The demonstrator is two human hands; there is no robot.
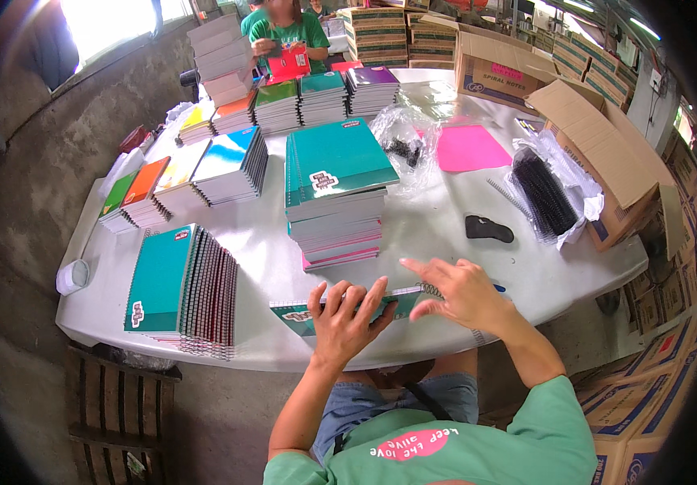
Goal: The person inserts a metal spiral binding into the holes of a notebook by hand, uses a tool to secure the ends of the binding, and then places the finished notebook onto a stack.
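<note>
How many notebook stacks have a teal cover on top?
3: the front-left stack, the centre stack, and the back-row stack between the green stack and purple stack. The notebook at the left hand is not counted. Others may be hidden behind.

held notebook teal; left notebook stack teal-topped; bench white; loose sheet hot pink; coil bundle black.

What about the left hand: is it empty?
No, the left hand grips a teal notebook, its fingers over the upper edge.
</note>
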